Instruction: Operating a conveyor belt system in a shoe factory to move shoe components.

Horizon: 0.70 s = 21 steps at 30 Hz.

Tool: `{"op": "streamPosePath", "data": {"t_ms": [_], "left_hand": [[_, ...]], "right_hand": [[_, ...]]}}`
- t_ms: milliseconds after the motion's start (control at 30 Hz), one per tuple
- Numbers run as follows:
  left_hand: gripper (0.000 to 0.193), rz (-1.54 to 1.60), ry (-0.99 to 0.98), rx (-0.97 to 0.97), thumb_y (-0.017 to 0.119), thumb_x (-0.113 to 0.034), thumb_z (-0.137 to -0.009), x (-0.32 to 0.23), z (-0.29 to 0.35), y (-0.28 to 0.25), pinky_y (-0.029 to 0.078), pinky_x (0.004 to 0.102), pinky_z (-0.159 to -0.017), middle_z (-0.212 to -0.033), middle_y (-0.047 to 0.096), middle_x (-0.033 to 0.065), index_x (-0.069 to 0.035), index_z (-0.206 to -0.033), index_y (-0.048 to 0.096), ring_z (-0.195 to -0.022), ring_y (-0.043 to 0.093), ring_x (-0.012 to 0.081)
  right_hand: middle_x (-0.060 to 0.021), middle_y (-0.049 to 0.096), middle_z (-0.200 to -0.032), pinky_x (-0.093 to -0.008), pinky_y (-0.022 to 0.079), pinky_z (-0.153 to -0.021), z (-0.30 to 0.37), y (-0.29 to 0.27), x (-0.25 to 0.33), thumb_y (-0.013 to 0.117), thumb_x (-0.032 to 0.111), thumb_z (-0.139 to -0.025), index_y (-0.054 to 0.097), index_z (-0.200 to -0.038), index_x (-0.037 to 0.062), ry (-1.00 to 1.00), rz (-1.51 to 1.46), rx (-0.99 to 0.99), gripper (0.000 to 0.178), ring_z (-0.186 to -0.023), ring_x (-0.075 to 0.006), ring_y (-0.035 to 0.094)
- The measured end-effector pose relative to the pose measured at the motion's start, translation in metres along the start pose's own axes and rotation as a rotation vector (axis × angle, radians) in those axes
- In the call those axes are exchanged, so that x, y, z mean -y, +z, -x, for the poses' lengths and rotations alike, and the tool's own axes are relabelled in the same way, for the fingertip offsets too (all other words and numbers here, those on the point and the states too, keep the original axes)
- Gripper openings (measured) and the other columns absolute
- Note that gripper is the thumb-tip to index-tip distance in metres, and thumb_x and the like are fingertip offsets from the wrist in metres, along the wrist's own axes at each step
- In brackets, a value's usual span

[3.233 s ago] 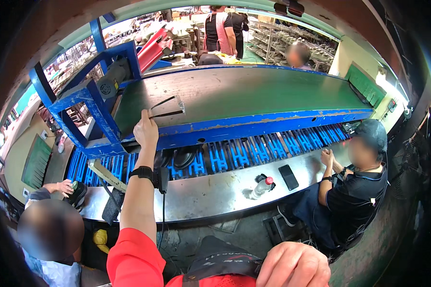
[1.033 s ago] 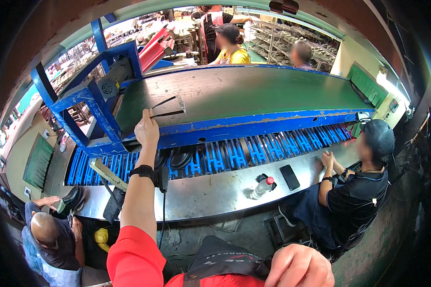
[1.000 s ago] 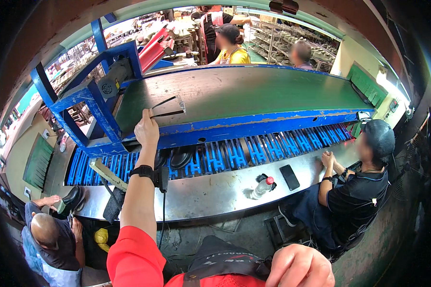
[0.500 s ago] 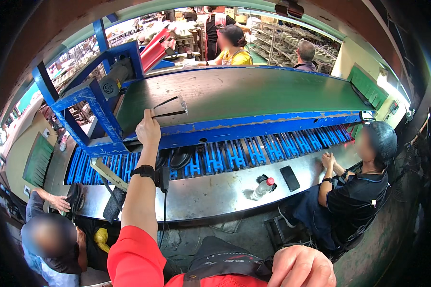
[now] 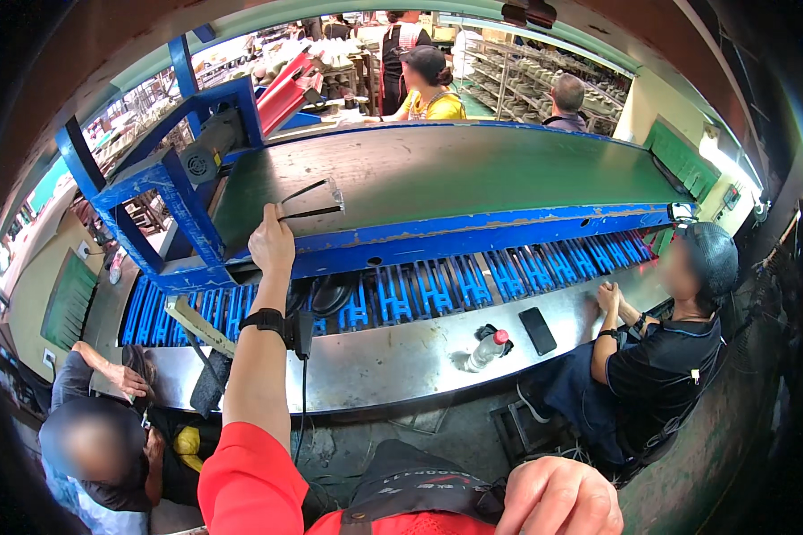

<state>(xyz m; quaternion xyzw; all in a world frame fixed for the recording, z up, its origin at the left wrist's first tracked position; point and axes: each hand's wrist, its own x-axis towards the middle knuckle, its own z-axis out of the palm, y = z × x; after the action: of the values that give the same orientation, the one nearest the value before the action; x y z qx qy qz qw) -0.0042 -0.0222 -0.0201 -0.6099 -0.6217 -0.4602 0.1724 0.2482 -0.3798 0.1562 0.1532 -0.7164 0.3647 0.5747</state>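
My left hand [image 5: 270, 239] reaches forward, closed on a pair of eyeglasses [image 5: 312, 203] by one dark temple end. Clear lenses point away to the right, above the near left part of the green conveyor belt [image 5: 473, 169]. Around my left wrist is a dark band. Low at the right front is my right hand [image 5: 562, 496], its fingers curled; whatever lies inside them, if anything, is hidden. A black shoe [image 5: 334, 297] rests on the blue slatted conveyor [image 5: 428, 290] just beyond my left forearm.
A clear bottle with a red cap [image 5: 488, 350] and a black phone [image 5: 537, 331] stand on the metal ledge [image 5: 401, 361]. One co-worker [image 5: 678, 348] sits at right with clasped hands; another [image 5: 94, 441], at left, handles a dark shoe. A blue frame with a motor [image 5: 210, 152] rises at left.
The view has shifted slightly; my left hand still holds the eyeglasses in nearly the same place. At left, the co-worker's hand and the dark shoe have moved a little.
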Motion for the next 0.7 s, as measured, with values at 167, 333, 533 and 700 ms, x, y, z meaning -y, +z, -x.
{"op": "streamPosePath", "data": {"t_ms": [167, 333, 533, 700], "left_hand": [[0.009, 0.002, 0.005, 0.0, 0.052, -0.02, -0.091, 0.0024, -0.0002, -0.0011, 0.048, 0.0484, -0.054, -0.064, 0.062, 0.0193, -0.01, -0.092, 0.052, -0.06, 0.062, 0.0377], [0.008, 0.002, 0.015, 0.001, 0.052, -0.018, -0.09, 0.0033, 0.0001, -0.0009, 0.048, 0.0486, -0.054, -0.064, 0.062, 0.0193, -0.01, -0.093, 0.052, -0.06, 0.062, 0.0378], [0.009, 0.001, -0.01, 0.039, 0.053, -0.015, -0.087, 0.0027, 0.0009, -0.0019, 0.048, 0.0479, -0.056, -0.066, 0.062, 0.0193, -0.011, -0.096, 0.052, -0.062, 0.062, 0.0374], [0.009, 0.004, 0.003, 0.027, 0.053, -0.014, -0.087, 0.0025, 0.0, -0.0015, 0.048, 0.0477, -0.055, -0.065, 0.062, 0.019, -0.011, -0.096, 0.052, -0.061, 0.062, 0.037]], "right_hand": [[-0.0066, 0.064, -0.1, -0.0315, 0.055, -0.069, 0.0011, -0.0001, 0.001, 0.055, 0.009, -0.091, 0.065, -0.093, 0.0063, 0.003, -0.001, 0.005, 0.011, -0.09, -0.0253, 0.065], [-0.0067, 0.065, -0.104, -0.032, 0.054, -0.069, 0.0024, -0.0003, -0.0008, 0.056, 0.009, -0.09, 0.065, -0.094, 0.0071, -0.002, 0.0, -0.003, 0.01, -0.087, -0.0265, 0.067], [-0.0068, 0.065, -0.104, -0.032, 0.054, -0.069, 0.0037, -0.0009, 0.0003, 0.056, 0.009, -0.09, 0.066, -0.093, 0.0075, 0.016, -0.002, 0.011, 0.01, -0.088, -0.0268, 0.067], [-0.0067, 0.065, -0.104, -0.0318, 0.054, -0.069, 0.0032, -0.0015, 0.0008, 0.055, 0.009, -0.09, 0.066, -0.093, 0.0078, 0.007, -0.003, 0.022, 0.011, -0.089, -0.0266, 0.067]]}}
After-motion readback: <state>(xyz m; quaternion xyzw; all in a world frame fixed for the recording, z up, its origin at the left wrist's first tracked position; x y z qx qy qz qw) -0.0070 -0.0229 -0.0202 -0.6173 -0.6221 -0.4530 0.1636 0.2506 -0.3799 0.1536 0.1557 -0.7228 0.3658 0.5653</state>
